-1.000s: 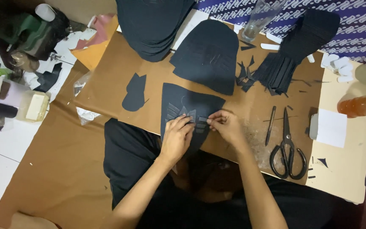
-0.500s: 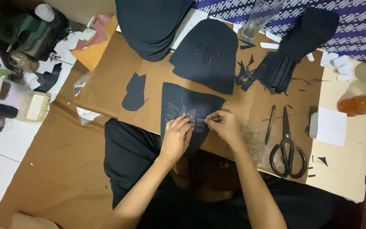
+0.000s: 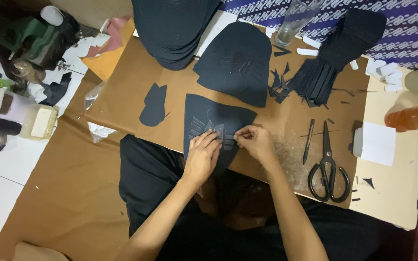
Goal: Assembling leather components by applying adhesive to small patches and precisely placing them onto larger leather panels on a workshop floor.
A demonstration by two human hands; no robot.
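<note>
A dark foam cut-out with raised strips (image 3: 214, 118) lies on the brown cardboard board (image 3: 122, 101) just in front of me. My left hand (image 3: 203, 154) presses flat on its lower middle, fingertips on the strips. My right hand (image 3: 255, 141) pinches a small dark strip against the same spot, fingertips almost touching the left ones. A larger rounded dark foam piece (image 3: 238, 63) lies beyond it. My lap in dark clothing is below the board.
Black scissors (image 3: 329, 166) and a thin dark tool (image 3: 308, 140) lie to the right. A stack of dark strips (image 3: 335, 58), a small dark cut-out (image 3: 154, 104), a glass (image 3: 293, 21), a white pad (image 3: 376, 144), an orange bottle (image 3: 410, 117) and jars at left (image 3: 30, 121) surround the board.
Both hands stay on the foam cut-out; the fingers shift only slightly over the strips. Nothing else has moved.
</note>
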